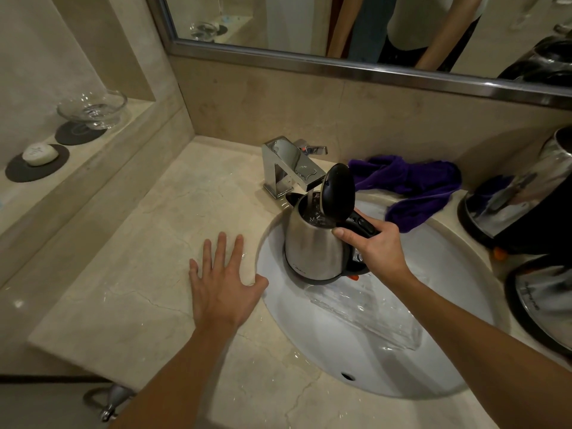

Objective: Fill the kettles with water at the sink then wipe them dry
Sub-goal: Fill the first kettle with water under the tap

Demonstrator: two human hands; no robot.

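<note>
The kettle [315, 243] is hanging over the left rear of the sink [433, 351], held by the right hand [376, 247], whose fingers are curling round the black handle [360, 226] on the kettle's right side. Its long axis is standing nearly upright, the top leaning slightly toward the tap [289, 167]; its spout side is facing the tap and its handle is pointing toward the person. The black lid [337, 193] is standing open, tipped up on edge, and a thin stream of water from the tap is falling into the mouth.

The body is brushed steel, cone-shaped, wider at the bottom, with a black base ring. Small lettering near its lower edge is too small to read.

The left hand [223, 283] is resting flat on the counter [139, 274], fingers straight and spread, thumb at the basin's rim.

The counter is glossy beige stone with fine cracks and water droplets. The tap is angular chrome. A crumpled purple cloth [414, 184] is lying behind the basin. Two more steel kettles [523, 196] are sitting at the right edge; printing on the nearer one is blurred.
</note>
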